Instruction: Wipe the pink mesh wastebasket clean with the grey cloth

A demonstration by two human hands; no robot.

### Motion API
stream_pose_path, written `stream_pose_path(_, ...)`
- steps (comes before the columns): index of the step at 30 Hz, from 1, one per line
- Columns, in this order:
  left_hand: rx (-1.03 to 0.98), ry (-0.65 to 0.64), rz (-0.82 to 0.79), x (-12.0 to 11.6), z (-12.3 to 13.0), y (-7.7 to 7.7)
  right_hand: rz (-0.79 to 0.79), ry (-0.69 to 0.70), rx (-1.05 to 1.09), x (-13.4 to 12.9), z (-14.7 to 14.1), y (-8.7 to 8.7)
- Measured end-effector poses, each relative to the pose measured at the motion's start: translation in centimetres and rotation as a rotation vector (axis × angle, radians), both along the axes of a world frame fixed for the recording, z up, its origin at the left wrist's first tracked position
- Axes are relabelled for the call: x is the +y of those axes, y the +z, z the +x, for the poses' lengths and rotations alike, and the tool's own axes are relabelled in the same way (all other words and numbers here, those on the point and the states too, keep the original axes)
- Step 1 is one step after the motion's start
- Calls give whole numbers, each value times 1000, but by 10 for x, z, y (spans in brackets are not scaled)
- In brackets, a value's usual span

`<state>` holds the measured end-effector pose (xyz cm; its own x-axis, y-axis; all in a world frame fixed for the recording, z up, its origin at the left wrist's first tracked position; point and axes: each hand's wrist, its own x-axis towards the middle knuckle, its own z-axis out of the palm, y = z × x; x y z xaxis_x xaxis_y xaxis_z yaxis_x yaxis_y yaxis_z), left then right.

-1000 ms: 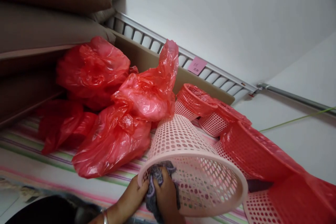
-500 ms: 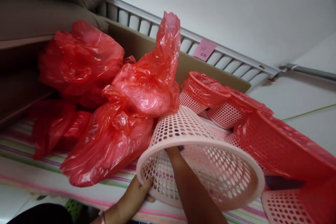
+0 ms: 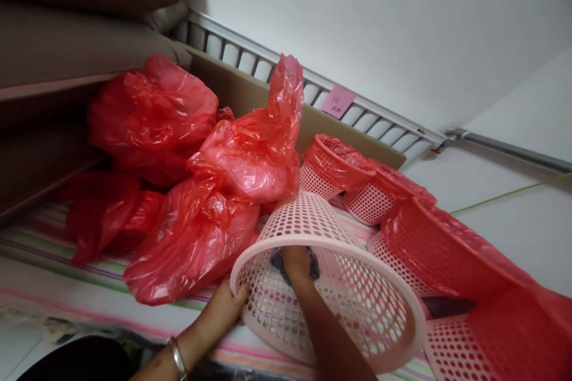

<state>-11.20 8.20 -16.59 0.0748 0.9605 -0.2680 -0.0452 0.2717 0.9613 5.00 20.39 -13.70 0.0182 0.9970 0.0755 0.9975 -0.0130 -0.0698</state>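
A pink perforated plastic basket [image 3: 313,218] lies tipped on its side, its wide mouth facing me. My left hand [image 3: 229,305] grips its rim at the left, thumb at the edge. Reaching inside the basket, my right hand [image 3: 296,262] is closed on a dark grey-blue cloth [image 3: 280,263] pressed near the upper inner wall. Its fingertips are hidden by the cloth and the back of the hand. Against the basket's left side rest crumpled red plastic bags [image 3: 192,238].
Several pink baskets lined with red bags [image 3: 339,161] stand at the right. Stacked brown padded packages [image 3: 89,41] rise at the left. A striped cloth [image 3: 58,286] covers the surface, with a cardboard strip [image 3: 308,119] and white rail [image 3: 384,122] behind. A pink note [image 3: 338,101] hangs there.
My right hand has drawn back toward the basket's mouth, and the cloth in it now shows. My left hand still holds the rim. The whole view has shifted slightly.
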Motion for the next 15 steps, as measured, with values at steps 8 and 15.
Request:
stream_pose_path(8,-71,26,69,0,4,0,-39,100,-28,-115,-16,-19)
stream_pose_path(15,-94,21,3,-3,7,-7,-9,73,29,-78,-11,-21)
